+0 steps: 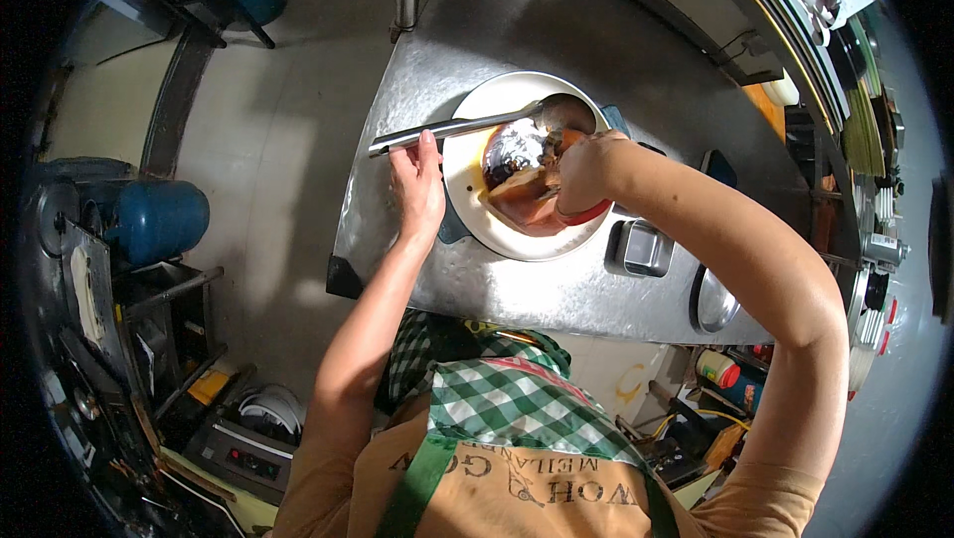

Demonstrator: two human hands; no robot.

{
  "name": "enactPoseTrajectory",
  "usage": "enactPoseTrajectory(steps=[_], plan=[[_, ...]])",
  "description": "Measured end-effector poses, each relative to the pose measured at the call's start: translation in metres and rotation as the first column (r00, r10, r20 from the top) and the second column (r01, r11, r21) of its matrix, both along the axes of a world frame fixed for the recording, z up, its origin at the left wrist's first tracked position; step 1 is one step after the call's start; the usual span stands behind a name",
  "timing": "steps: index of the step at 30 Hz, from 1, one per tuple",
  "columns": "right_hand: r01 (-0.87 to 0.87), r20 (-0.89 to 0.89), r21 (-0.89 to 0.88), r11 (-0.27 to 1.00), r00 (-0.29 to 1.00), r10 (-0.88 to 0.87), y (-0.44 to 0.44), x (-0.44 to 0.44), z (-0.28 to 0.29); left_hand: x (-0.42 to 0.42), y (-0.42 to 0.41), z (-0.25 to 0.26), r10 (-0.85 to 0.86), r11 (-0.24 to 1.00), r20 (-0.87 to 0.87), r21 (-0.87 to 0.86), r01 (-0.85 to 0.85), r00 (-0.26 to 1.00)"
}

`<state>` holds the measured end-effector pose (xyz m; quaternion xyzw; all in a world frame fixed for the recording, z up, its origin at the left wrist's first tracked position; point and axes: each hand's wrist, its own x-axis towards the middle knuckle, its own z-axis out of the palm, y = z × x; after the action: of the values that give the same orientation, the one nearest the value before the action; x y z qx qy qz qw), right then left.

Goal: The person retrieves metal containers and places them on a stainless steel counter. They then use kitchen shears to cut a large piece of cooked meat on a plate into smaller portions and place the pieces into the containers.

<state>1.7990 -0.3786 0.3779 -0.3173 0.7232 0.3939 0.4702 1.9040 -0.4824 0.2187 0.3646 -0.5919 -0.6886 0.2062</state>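
My left hand (419, 191) holds the steel handle of a ladle (462, 126) near its end. The ladle's bowl (572, 112) rests over the far right part of a large white round plate (463, 199). On the plate lies glossy, dark brown food (514, 158), which looks like meat in brown sauce. My right hand (589, 174) is curled over the plate's right side, above the food. Its fingers close on a red-handled tool (585, 216), mostly hidden by the hand. A dark cloth or mat (453, 229) shows under the plate.
The plate stands on a stainless steel table (492, 39). Right of it are a square steel container (647, 247) and an oval metal dish (717, 301). A raised shelf (671, 9) runs along the far right. Blue gas cylinders (164, 221) stand on the left.
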Motion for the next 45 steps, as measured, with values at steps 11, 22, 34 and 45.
enactPoseTrajectory(steps=[11,22,34,45], plan=[[0.021,-0.012,0.057,0.998,1.0,-0.02,0.008,-0.007,0.025,-0.003,0.0,-0.006,0.002,1.0,-0.036,-0.004,-0.002,0.999],[0.026,-0.058,-0.099,0.995,0.998,-0.031,0.032,0.014,0.028,-0.003,0.001,0.001,0.002,1.0,-0.034,-0.001,-0.002,0.999],[0.055,-0.053,-0.101,0.993,0.997,-0.061,0.032,0.02,0.031,-0.002,0.001,-0.004,-0.001,1.0,-0.028,-0.019,0.001,1.0],[-0.073,-0.174,-0.05,0.996,0.983,0.063,0.023,0.031,-0.044,-0.004,0.003,-0.009,-0.005,0.997,-0.024,-0.083,0.003,1.0]])
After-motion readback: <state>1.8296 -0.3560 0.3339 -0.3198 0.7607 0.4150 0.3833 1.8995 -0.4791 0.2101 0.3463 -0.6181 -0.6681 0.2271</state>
